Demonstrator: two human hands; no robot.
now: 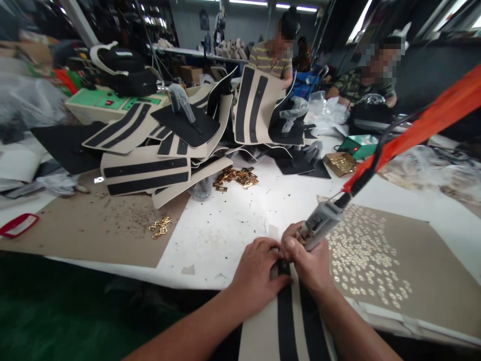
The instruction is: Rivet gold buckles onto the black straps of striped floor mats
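Note:
My right hand (311, 265) is closed around a grey electric screwdriver (323, 220), its body tilted up to the right under a cord and an orange strap (421, 120). The driver's tip is hidden behind my fingers. Below it lies a beige panel with black stripes (263, 338), reaching over the table's front edge toward me. My left hand (257, 268) grips the far end of this panel, thumb and fingers around a black stripe, close beside my right hand. Whatever small part sits under the fingertips cannot be made out.
Striped panels (146, 173) are piled at the back. Gold metal plates (240, 176) and gold clasps (160, 227) lie loose on the white table (221, 235). Many gold rings (361, 255) cover cardboard at right, near a small box of gold parts (341, 164). Two people sit across the table.

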